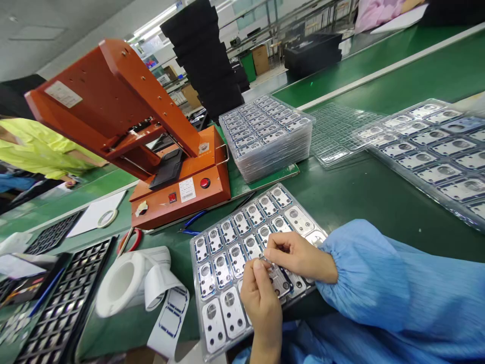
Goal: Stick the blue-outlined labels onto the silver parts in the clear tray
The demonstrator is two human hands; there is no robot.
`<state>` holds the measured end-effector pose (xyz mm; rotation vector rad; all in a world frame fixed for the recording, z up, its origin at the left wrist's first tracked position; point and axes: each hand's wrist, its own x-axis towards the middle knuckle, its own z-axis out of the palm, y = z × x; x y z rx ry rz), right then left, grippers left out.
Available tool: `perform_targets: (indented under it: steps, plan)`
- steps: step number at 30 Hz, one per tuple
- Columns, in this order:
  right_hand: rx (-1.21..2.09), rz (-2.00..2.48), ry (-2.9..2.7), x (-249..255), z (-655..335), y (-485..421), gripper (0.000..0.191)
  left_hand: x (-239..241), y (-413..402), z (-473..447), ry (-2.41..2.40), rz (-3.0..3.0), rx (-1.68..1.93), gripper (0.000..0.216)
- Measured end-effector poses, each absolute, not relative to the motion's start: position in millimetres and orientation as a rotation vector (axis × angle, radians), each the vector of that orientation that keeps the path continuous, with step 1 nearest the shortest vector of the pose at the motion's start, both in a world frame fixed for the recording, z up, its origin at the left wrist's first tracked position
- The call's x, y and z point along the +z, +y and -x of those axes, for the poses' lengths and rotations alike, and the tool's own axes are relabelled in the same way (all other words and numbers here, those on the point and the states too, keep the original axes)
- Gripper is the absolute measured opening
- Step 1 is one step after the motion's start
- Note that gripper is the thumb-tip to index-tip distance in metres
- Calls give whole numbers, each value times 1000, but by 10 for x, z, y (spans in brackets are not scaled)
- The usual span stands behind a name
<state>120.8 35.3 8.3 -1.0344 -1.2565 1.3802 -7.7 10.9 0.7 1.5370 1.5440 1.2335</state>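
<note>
My left hand [261, 301] and right hand [299, 255] each have their grip pinched on a small silvery piece [264, 260] just over the parts tray [194, 275] on the worktop [359, 197]; mid-placement, I judge, next needing fine fingertip alignment

Bright, even light falls from the ceiling tube lamps [155, 21] at the upper left, which are blown out to white. Shadows are soft, darkest beneath the orange press [125, 116]. The tray of metal plates [194, 283] in the centre is sharp, with small highlights. Glare whitens the clear trays [435, 146] at the right, which smear towards the frame edge. Wide-angle distortion bows and tilts the green surface [359, 192].
</note>
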Motion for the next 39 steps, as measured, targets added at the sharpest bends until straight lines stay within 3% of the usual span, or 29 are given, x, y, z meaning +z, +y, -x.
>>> perform_targets:
  steps: [9, 19, 28, 39]
  plan:
    - [1427, 979, -1297, 76, -1212, 315, 25, -58, 140, 85, 1530, -1227, 1340, 39]
    - [1326, 1025, -1431, 42, -1165, 276, 19, -71, 198, 127, 1309, -1075, 1453, 12]
    - [1202, 1039, -1551, -2, -1138, 266, 19, 7, 213, 81, 1294, -998, 1492, 12]
    - [1294, 1041, -1455, 18, -1134, 271, 17, 68, 187, 132, 1237, -977, 1433, 11]
